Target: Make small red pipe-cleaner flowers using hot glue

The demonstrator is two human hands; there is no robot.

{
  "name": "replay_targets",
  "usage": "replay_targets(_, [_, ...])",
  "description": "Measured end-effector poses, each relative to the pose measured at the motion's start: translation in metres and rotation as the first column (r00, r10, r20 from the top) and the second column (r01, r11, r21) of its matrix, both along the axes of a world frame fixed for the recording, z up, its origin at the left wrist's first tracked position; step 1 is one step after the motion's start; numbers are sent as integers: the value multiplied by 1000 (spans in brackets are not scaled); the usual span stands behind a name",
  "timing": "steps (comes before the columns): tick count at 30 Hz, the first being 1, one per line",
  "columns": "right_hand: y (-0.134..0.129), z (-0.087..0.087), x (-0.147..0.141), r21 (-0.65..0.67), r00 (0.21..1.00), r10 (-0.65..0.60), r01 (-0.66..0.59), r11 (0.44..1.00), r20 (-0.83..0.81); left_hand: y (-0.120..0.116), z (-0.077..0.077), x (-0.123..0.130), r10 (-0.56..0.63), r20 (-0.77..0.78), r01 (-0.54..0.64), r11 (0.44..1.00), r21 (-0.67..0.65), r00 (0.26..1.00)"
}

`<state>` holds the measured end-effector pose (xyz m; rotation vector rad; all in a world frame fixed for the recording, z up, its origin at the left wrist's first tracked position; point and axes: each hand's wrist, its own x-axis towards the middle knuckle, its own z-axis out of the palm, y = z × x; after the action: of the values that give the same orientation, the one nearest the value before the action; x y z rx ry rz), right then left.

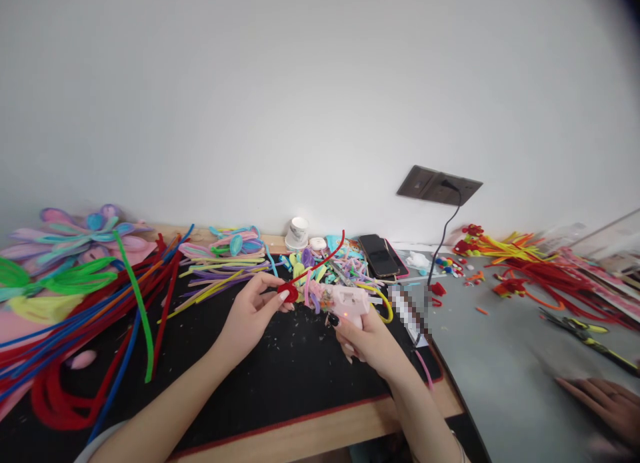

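Observation:
Pinched in the fingers of my left hand (260,308) is a red pipe cleaner (319,261); its lower end is coiled into a small bundle and its free end points up to the right. My right hand (364,340) is wrapped around a pale pink hot glue gun (350,302) with a small orange light on its side. The gun's nozzle faces left, close to the red coil; whether they touch I cannot tell. Beneath both hands lies a black mat (280,370) scattered with small bits.
Bundled pipe cleaners (165,276) cover the left side. A paper cup (299,231) and a phone (379,256) stand along the wall. A black cord (444,233) hangs from the wall socket (435,185). At the right are pliers (583,330) and another person's hand (600,403) on a grey table.

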<state>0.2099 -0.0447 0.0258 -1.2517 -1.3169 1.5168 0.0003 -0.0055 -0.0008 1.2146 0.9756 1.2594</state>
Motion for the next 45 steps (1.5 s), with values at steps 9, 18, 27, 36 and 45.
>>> replay_targets(9, [-2, 5, 0, 3, 998, 15, -15, 1000, 63, 1, -2, -1, 16, 8, -17, 1000, 15, 1000])
replay_targets(18, [-3, 9, 1, 30, 998, -41, 39, 999, 48, 0, -3, -1, 8, -21, -7, 1000, 7, 1000])
replay_targets(27, [0, 8, -4, 8, 999, 7, -7, 1000, 35, 1, -5, 1, -40, -30, 40, 999, 11, 999])
replay_targets(36, [-1, 11, -4, 0, 997, -12, 12, 1000, 73, -1, -2, 0, -23, -24, 23, 1000, 10, 999])
replay_targets(45, [-2, 7, -1, -11, 1000, -6, 7, 1000, 29, 1, -4, -1, -6, -19, 6, 1000, 13, 1000])
